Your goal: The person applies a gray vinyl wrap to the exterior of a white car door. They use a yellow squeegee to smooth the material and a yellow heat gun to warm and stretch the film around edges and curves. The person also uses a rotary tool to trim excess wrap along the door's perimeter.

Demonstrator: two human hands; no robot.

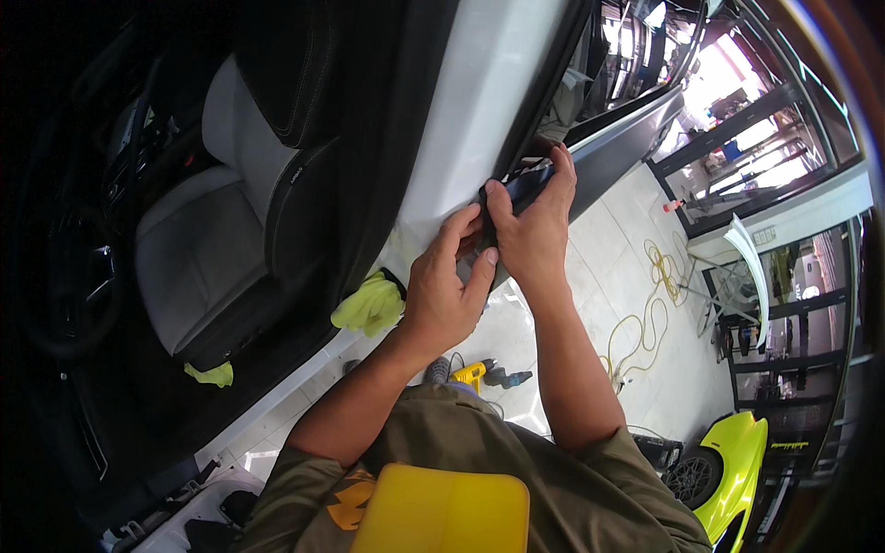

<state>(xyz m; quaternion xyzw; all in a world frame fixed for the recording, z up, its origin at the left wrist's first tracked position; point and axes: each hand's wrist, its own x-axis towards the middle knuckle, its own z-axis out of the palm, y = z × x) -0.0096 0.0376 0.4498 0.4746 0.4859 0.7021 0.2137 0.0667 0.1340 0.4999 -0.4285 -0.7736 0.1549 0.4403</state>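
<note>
A car's rear door (599, 170) stands ajar beside the white pillar (470, 101), and both of my hands are at its dark front edge. My left hand (445, 286) is lower, its fingers curled against the edge and its thumb on the near side. Higher up, my right hand (537, 226) grips the same edge, thumb in front and fingers on the outer face. Between them shows a glossy dark strip (524, 187), like film or trim. Part of what my fingertips press is hidden. A lime-yellow cloth (371, 306) hangs at the sill below my left hand.
To the left is the open front cabin with a grey seat (217, 212). On the tiled floor lie a yellow heat gun (470, 372) and a coiled yellow cord (666, 272). A lime-yellow car fender (737, 461) is at lower right; a white curved panel (751, 272) rests on a stand.
</note>
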